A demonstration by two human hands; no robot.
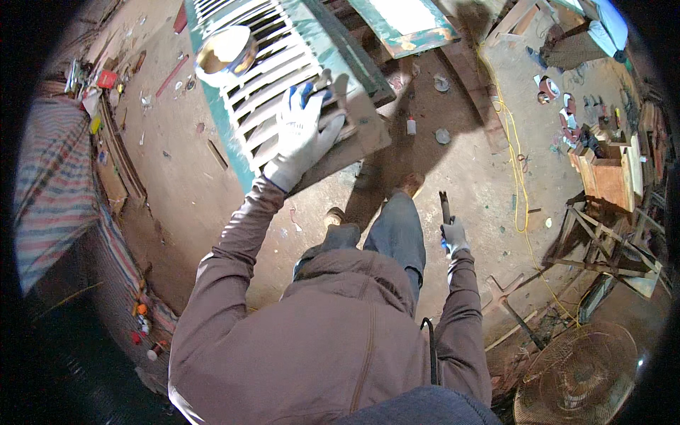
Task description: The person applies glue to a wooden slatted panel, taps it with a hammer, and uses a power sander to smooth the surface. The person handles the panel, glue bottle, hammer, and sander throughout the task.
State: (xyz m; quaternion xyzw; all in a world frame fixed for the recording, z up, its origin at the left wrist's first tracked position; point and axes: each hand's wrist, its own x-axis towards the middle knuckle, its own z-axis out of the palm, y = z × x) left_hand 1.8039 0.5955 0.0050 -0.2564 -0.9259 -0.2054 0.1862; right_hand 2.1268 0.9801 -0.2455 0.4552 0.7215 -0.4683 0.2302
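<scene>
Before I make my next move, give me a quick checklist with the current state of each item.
1. Left hand on the slatted green panel: ok, gloved, at its near end.
2. Right hand gripping the dark tool: ok, gloved too.
3. Panel free of loose items: not ok, a round container sits on the slats.
4. Yellow cord away from the right foot: ok, off to its right.
5. Panel firmly supported: cannot tell, its underside is hidden.

One slatted panel (273,86) bears one container (246,59) and, of two grips, the left grip (299,136). Right of the panel: the right grip (455,236), one tool (444,207), one cord (523,228), one fan (577,374).
</scene>
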